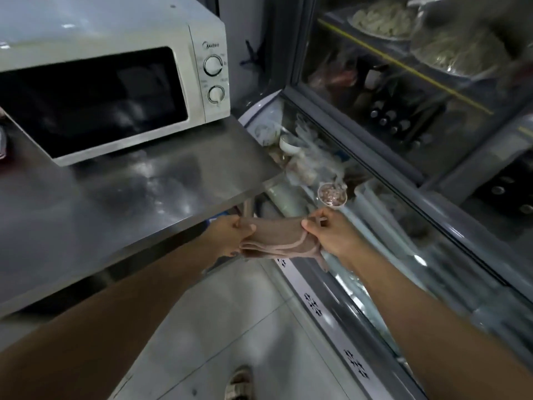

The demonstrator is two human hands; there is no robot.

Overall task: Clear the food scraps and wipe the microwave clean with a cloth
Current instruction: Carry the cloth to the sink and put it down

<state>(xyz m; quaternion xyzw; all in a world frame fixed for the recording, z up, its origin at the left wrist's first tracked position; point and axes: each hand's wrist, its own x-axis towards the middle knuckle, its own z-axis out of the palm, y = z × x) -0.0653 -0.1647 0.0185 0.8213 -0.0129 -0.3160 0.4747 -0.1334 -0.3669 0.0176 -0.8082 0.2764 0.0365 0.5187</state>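
A white microwave [115, 67] with a dark door window and two round knobs stands on a steel table [129, 197] at the upper left; its door is closed. Below the table's right corner I hold a folded brown cloth [277, 236] with a pale stripe, stretched between both hands. My left hand [230, 232] pinches its left edge, and my right hand [331, 235] grips its right end, where a corner of cloth hangs down.
A glass-topped chest freezer [375, 226] runs along the right, filled with bagged food and a small bowl [331, 194]. Behind it stands a glass-door fridge [403, 82] with bottles and trays. Tiled floor [230, 327] and my sandalled foot [240, 382] lie below.
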